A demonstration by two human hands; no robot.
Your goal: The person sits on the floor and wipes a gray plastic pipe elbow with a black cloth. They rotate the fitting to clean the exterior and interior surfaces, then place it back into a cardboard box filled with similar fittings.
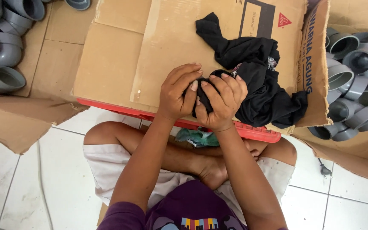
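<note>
Both hands, left hand [176, 91] and right hand [223, 100], are curling their fingers tightly around a dark object wrapped in black cloth [256, 74]; the cloth is trailing beyond the right fingertips, probably soft, light, easily bunched

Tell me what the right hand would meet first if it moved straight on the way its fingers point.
The right hand has its fingers curled left toward the left hand, so it would probably meet that hand's fingers first. Both hands grip the black cloth, which also lies between them; depth is unclear.
</note>
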